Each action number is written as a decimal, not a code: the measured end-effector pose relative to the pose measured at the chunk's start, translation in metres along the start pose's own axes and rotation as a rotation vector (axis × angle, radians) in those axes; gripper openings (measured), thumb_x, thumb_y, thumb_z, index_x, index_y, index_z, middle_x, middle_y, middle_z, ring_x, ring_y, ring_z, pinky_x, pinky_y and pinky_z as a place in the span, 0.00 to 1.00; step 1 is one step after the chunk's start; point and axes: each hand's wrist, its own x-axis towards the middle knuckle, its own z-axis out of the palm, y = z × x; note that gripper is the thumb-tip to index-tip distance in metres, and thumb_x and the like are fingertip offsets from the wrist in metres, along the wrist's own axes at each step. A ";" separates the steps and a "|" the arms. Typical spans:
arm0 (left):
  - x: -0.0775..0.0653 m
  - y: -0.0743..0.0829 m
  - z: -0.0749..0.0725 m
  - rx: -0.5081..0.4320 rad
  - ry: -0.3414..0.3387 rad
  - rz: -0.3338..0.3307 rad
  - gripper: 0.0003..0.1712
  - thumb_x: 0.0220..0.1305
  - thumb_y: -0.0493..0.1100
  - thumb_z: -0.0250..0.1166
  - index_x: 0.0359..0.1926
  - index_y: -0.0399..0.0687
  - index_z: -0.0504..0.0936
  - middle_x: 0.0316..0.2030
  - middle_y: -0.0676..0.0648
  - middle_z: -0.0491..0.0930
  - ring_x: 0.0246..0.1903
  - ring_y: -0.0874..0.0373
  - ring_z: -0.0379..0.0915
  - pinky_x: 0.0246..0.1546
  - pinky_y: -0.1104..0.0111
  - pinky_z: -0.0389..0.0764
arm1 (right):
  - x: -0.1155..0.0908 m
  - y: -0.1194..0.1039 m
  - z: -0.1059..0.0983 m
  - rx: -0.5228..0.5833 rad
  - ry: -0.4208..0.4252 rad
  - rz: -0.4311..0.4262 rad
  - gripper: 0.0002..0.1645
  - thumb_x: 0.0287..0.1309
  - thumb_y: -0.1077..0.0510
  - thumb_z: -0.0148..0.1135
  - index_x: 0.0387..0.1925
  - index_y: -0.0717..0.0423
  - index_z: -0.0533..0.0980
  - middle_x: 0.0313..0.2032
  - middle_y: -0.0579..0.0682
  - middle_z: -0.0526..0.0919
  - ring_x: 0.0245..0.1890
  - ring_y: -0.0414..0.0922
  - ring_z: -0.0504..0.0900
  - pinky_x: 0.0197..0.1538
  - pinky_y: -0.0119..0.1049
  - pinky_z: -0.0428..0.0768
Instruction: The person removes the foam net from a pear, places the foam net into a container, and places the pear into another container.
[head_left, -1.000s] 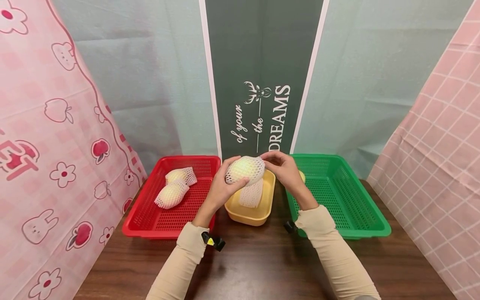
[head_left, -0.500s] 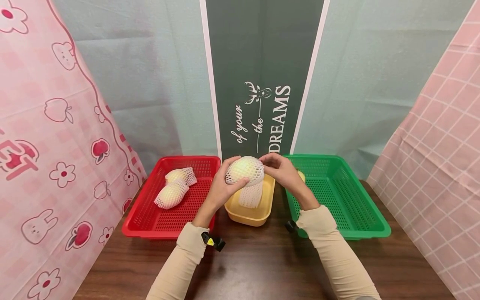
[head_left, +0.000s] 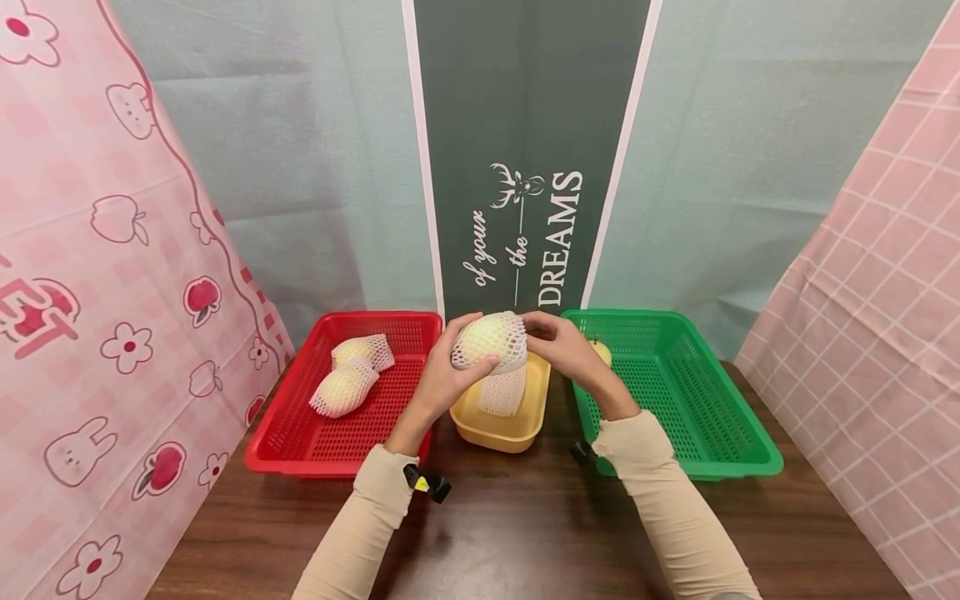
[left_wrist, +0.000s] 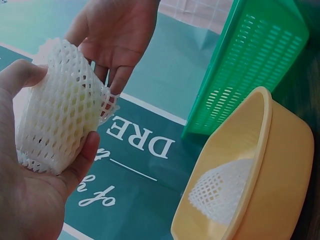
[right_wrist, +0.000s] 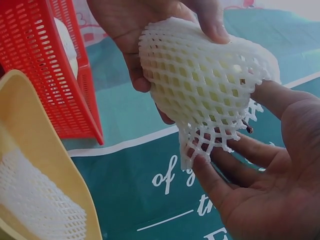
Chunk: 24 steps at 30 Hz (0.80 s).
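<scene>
A yellowish-green pear [right_wrist: 220, 97] in a white foam net [head_left: 491, 342] is up over the yellow tub [head_left: 495, 439]. My left hand [head_left: 438, 375] grips it from the left, thumb on the near side and fingers behind. At the net's loose right end, my right hand [head_left: 573, 354] pinches the mesh edge with bent fingers. The right wrist view shows the right thumb at the upper edge of that opening, other fingertips under the lower edge, and a dark stem poking out between. An empty foam net [head_left: 501, 393] lies inside the tub.
The red basket [head_left: 397, 408] on the left contains two net-wrapped fruits [head_left: 345, 389]. On the right stands a green basket [head_left: 750, 425], with a bare yellow pear [head_left: 602, 353] at its left side, partly hidden by my right hand. All stand on a dark wooden table [head_left: 495, 525].
My right fingers have shifted slightly around the net's end, and its pointed tip has spread wider and drawn back. The left hand and pear stay nearly in place.
</scene>
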 end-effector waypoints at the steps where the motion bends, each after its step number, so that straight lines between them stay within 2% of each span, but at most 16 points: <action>1: 0.000 0.000 0.000 0.001 -0.001 0.000 0.42 0.62 0.47 0.77 0.75 0.62 0.71 0.68 0.48 0.76 0.62 0.49 0.76 0.65 0.47 0.78 | 0.000 0.000 0.000 0.009 -0.005 -0.011 0.25 0.74 0.56 0.65 0.68 0.58 0.77 0.64 0.60 0.83 0.67 0.57 0.81 0.69 0.57 0.78; 6: 0.001 -0.002 0.001 0.004 -0.012 0.006 0.42 0.63 0.47 0.77 0.75 0.62 0.70 0.68 0.48 0.76 0.62 0.50 0.76 0.65 0.49 0.79 | 0.001 -0.001 0.001 0.048 -0.022 -0.053 0.31 0.70 0.61 0.65 0.72 0.60 0.73 0.67 0.62 0.80 0.69 0.59 0.79 0.69 0.53 0.79; 13: 0.001 -0.002 0.002 -0.001 -0.029 0.010 0.42 0.63 0.46 0.77 0.75 0.61 0.70 0.68 0.47 0.76 0.62 0.50 0.76 0.64 0.50 0.80 | 0.001 -0.001 0.000 0.091 -0.055 -0.087 0.32 0.64 0.70 0.59 0.70 0.61 0.73 0.65 0.63 0.80 0.65 0.58 0.80 0.59 0.32 0.82; 15: 0.001 -0.002 0.003 0.006 -0.029 0.013 0.42 0.63 0.45 0.77 0.75 0.60 0.70 0.68 0.47 0.76 0.62 0.50 0.76 0.64 0.50 0.80 | 0.001 -0.001 -0.001 0.089 -0.077 -0.088 0.34 0.63 0.71 0.58 0.71 0.61 0.72 0.65 0.63 0.79 0.65 0.58 0.80 0.59 0.32 0.81; 21: 0.002 0.000 0.004 0.011 -0.025 0.011 0.41 0.63 0.44 0.76 0.75 0.60 0.70 0.68 0.46 0.76 0.62 0.49 0.76 0.64 0.49 0.80 | 0.002 -0.002 -0.002 0.042 -0.138 -0.097 0.38 0.63 0.70 0.59 0.75 0.61 0.67 0.67 0.63 0.77 0.68 0.59 0.77 0.63 0.40 0.81; 24: 0.001 0.001 0.004 0.014 -0.017 -0.005 0.42 0.63 0.45 0.76 0.76 0.59 0.68 0.69 0.46 0.75 0.63 0.48 0.76 0.65 0.48 0.79 | 0.001 -0.004 -0.003 0.043 -0.151 -0.093 0.38 0.64 0.70 0.59 0.76 0.61 0.66 0.67 0.63 0.76 0.67 0.60 0.77 0.61 0.39 0.81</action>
